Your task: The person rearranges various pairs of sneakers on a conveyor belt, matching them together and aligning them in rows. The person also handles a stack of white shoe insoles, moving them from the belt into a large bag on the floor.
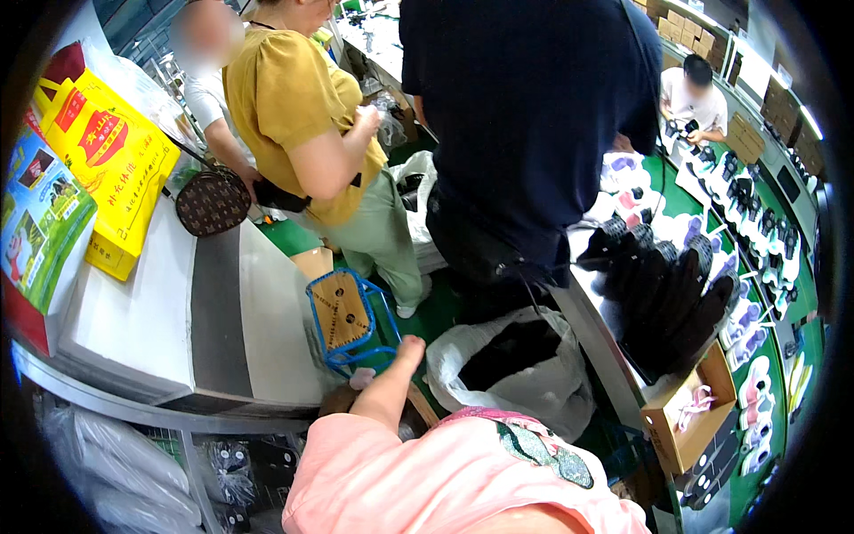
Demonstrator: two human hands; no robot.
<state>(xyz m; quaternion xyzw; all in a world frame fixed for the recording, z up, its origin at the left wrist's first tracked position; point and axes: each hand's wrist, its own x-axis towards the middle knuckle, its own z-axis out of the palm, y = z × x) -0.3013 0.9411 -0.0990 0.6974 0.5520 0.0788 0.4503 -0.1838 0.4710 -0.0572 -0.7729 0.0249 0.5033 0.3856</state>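
From the pink sleeve my left arm reaches forward, and my left hand [410, 349] shows as a small rounded end whose fingers I cannot make out. Nearest to it are a blue-framed stool [341, 307] with a wood-patterned seat and a large white sack [569, 383] with black material inside. Whether the hand touches either is unclear. A small pale pink thing [362, 378] sits beside my forearm; its kind is not visible. My right hand is out of the picture.
A person in dark clothes [534, 133] stands ahead, another in a mustard top [285, 89] at left. Right, a bench holds black shoes [667, 294], and an open carton [663, 432] stands nearer. A yellow bag [116, 160] rests on the left counter [133, 329].
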